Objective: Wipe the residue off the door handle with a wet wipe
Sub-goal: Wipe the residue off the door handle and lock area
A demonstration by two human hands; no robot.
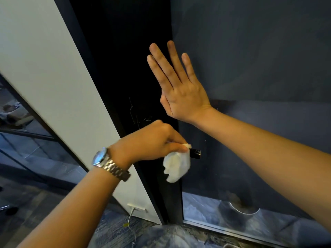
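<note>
the left hand pinched the wet wipe around the door handle, while at one o'clock the right hand lay flat and empty, seemingly steadying the door.

Two hands – one wipe, seemingly.

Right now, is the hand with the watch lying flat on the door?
No, the left hand pinches the wet wipe; the right hand lies flat.

The left hand is curled, its fingers pinched together, wrist bent. The right hand is raised flat, fingers spread upward.
</note>
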